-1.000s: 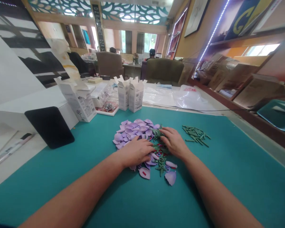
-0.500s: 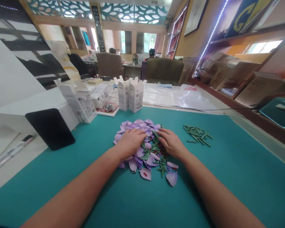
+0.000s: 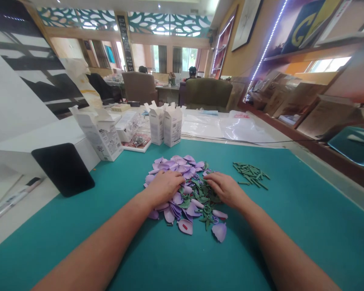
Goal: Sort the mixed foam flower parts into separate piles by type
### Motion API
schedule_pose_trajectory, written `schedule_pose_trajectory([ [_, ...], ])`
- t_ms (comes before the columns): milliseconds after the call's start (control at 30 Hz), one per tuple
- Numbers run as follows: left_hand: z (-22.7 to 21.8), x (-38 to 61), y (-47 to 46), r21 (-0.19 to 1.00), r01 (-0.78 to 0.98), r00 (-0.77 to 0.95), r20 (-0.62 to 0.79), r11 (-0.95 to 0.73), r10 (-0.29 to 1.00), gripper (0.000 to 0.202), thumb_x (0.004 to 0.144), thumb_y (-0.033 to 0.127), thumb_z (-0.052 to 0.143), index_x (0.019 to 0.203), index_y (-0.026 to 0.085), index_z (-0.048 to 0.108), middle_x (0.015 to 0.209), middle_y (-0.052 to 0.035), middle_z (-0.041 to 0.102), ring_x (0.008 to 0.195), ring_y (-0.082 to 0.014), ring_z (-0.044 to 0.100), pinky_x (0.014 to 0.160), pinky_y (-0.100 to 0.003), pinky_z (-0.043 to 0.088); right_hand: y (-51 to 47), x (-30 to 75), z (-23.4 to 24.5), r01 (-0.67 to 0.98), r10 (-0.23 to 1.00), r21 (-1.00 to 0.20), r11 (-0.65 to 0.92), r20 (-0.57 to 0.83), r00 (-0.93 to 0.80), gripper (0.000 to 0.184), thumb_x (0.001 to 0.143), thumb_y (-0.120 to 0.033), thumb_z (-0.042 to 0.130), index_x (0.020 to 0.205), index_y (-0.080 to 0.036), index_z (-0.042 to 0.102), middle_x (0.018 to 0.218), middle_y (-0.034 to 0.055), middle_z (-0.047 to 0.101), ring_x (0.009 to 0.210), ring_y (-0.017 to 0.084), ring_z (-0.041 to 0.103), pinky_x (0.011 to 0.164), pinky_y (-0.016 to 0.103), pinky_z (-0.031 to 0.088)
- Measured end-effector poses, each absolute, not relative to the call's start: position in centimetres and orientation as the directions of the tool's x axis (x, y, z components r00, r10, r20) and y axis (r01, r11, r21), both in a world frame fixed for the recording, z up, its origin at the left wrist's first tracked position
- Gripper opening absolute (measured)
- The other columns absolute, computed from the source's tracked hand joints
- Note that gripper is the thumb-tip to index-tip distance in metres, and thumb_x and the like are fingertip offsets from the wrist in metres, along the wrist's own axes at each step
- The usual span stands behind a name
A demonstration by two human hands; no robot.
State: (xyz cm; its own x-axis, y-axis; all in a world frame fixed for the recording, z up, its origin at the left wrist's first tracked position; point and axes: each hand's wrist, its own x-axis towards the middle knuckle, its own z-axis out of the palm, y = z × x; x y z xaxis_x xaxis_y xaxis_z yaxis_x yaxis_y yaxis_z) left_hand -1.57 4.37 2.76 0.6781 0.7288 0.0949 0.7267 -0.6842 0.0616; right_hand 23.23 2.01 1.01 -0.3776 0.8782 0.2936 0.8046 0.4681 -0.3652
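Head view: both hands, left hand and right hand, lie flat with fingers spread on the petals mid-mat; light, thin, slippery-looking pieces, best pinched by edges.

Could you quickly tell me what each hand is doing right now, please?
Left hand: palm down on the purple petals, grip cannot be told.
Right hand: palm down on the green pieces, grip cannot be told.
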Motion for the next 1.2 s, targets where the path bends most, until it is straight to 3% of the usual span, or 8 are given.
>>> schedule_pose_trajectory([
  [133, 4.1, -1.9, 4.2, 0.096, 0.725, 0.675, 0.099, -0.682, 0.731, 0.020, 0.092, 0.022, 0.048, 0.103, 0.022, 0.065, 0.113, -0.0047, 0.064, 0.105, -0.0215, 0.056, 0.082, -0.033, 0.039, 1.8, 25.0, 2.5, 0.837, 0.929, -0.409, 0.365, 0.224, -0.295, 0.037, 0.086, -0.013, 0.039, 0.103, -0.022, 0.070, 0.099, 0.0066, 0.069, 0.090, 0.019, 0.063, 0.080, 0.031, 0.047],
  [333, 5.4, -1.5, 3.6, 0.167, 0.710, 0.699, -0.044, -0.684, 0.714, 0.021, 0.077, 0.037, 0.068, 0.089, 0.021, 0.067, 0.098, -0.0036, 0.063, 0.091, -0.0213, 0.057, 0.070, -0.029, 0.038, 0.4, 23.6, 4.0, 0.787, 0.852, -0.451, 0.422, -0.101, -0.514, 0.040, 0.076, -0.004, 0.040, 0.086, -0.023, 0.073, 0.088, 0.0023, 0.068, 0.081, 0.016, 0.061, 0.072, 0.025, 0.045],
  [533, 3.5, -0.7, 3.5, 0.119, 0.726, 0.679, 0.034, -0.677, 0.734, 0.023, 0.081, 0.032, 0.063, 0.102, 0.022, 0.063, 0.109, -0.0068, 0.062, 0.101, -0.0253, 0.056, 0.079, -0.034, 0.039, 1.2, 22.4, 1.7, 0.845, 0.894, -0.302, 0.442, 0.075, -0.441, 0.043, 0.087, -0.009, 0.035, 0.114, -0.020, 0.068, 0.100, 0.0083, 0.065, 0.092, 0.019, 0.058, 0.080, 0.030, 0.044],
  [667, 2.7, -0.7, 4.1, 0.157, 0.728, 0.649, 0.153, -0.667, 0.745, 0.031, 0.087, 0.026, 0.057, 0.118, 0.022, 0.056, 0.116, -0.0080, 0.062, 0.108, -0.0246, 0.055, 0.085, -0.036, 0.040, 1.2, 22.8, 2.1, 0.862, 0.933, -0.358, 0.359, 0.161, -0.322, 0.044, 0.088, -0.008, 0.033, 0.113, -0.019, 0.068, 0.099, 0.0085, 0.065, 0.093, 0.018, 0.059, 0.082, 0.028, 0.045],
  [767, 3.1, -1.2, 4.8, 0.212, 0.733, 0.611, 0.211, -0.646, 0.763, 0.022, 0.087, 0.022, 0.055, 0.108, 0.018, 0.061, 0.108, -0.0072, 0.066, 0.102, -0.0215, 0.058, 0.085, -0.033, 0.041, 0.4, 22.2, 3.3, 0.810, 0.909, -0.428, 0.401, 0.081, -0.408, 0.044, 0.083, -0.005, 0.036, 0.105, -0.021, 0.071, 0.096, 0.0057, 0.066, 0.087, 0.016, 0.061, 0.078, 0.026, 0.045],
  [933, 4.7, -2.0, 4.8, 0.255, 0.723, 0.646, 0.081, -0.642, 0.759, 0.011, 0.084, 0.020, 0.055, 0.084, 0.019, 0.066, 0.087, -0.0018, 0.070, 0.083, -0.0171, 0.061, 0.070, -0.026, 0.041, -0.3, 20.7, 3.1, 0.716, 0.773, -0.428, 0.552, -0.059, -0.631, 0.043, 0.081, -0.004, 0.038, 0.099, -0.023, 0.073, 0.091, 0.0043, 0.065, 0.083, 0.015, 0.059, 0.074, 0.025, 0.043],
  [1100, 5.6, -1.8, 3.9, 0.268, 0.693, 0.701, -0.030, -0.670, 0.713, 0.009, 0.080, 0.017, 0.058, 0.082, 0.019, 0.066, 0.085, 0.0001, 0.069, 0.079, -0.0147, 0.060, 0.067, -0.023, 0.039, 0.3, 21.4, 2.9, 0.812, 0.873, -0.377, 0.446, -0.017, -0.488, 0.040, 0.090, -0.013, 0.035, 0.112, -0.021, 0.068, 0.098, 0.0080, 0.064, 0.085, 0.017, 0.058, 0.074, 0.028, 0.042],
  [1200, 5.7, -1.5, 3.5, 0.246, 0.683, 0.716, -0.044, -0.687, 0.696, 0.008, 0.078, 0.026, 0.063, 0.077, 0.019, 0.064, 0.082, 0.0003, 0.067, 0.076, -0.0149, 0.058, 0.062, -0.023, 0.036, -0.3, 21.9, 4.6, 0.804, 0.874, -0.435, 0.406, -0.073, -0.481, 0.027, 0.088, -0.018, 0.044, 0.101, -0.021, 0.067, 0.093, 0.0043, 0.064, 0.080, 0.015, 0.057, 0.069, 0.025, 0.040],
])
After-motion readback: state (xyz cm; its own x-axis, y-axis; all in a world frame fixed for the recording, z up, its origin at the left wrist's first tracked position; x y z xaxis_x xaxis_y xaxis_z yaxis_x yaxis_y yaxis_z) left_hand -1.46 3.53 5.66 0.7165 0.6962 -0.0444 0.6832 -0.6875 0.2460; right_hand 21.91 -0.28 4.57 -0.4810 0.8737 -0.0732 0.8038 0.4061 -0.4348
